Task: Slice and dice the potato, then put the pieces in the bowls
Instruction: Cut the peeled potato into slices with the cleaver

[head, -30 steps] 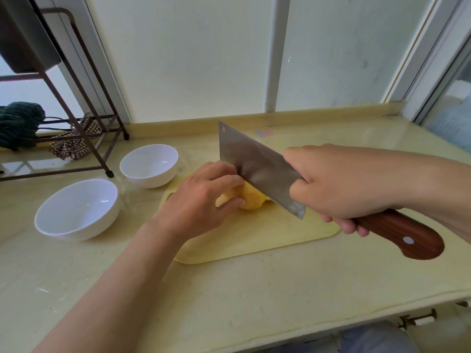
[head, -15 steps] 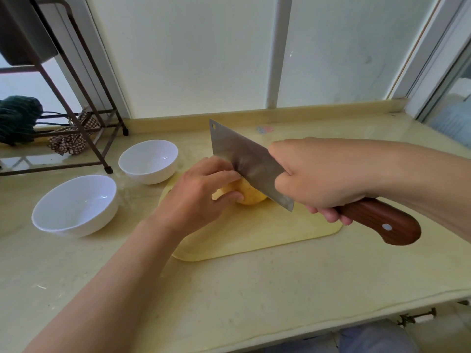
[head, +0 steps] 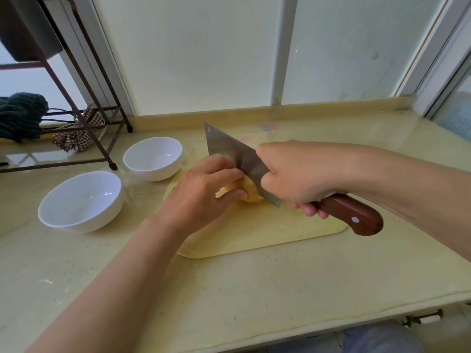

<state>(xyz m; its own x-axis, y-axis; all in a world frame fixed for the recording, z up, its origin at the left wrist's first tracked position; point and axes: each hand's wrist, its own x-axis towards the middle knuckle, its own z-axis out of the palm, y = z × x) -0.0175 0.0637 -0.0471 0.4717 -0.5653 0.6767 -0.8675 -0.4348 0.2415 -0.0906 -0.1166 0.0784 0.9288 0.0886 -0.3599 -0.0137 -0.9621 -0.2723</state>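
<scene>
Head camera looks down on a pale yellow counter (head: 229,289). Your left hand (head: 201,189) arches over the peeled yellow potato (head: 251,193), which sits on the cutting board (head: 267,235). Its fingers (head: 224,174) are bent and close together on top, and the thumb pinches the near side. Your right hand (head: 293,174) is wrapped tightly round the wooden handle of a broad cleaver (head: 229,151), knuckles up. The flat of the blade stands against your left fingers, and its edge meets the right part of the potato. Your hands hide most of the potato, so I cannot tell how deep the blade sits.

Two white bowls wait left of the board with nothing visible inside: the near bowl (head: 79,200) and the far bowl (head: 153,159).

This looks like an early slicing cut. To do it well, tuck your left fingertips behind the knuckles and let the blade's flat ride against those knuckles. Draw the thumb back behind the fingers. Press straight down with a slight forward push. A round potato is likely to roll, so hold it firmly, or turn a cut face down once you have one.
</scene>
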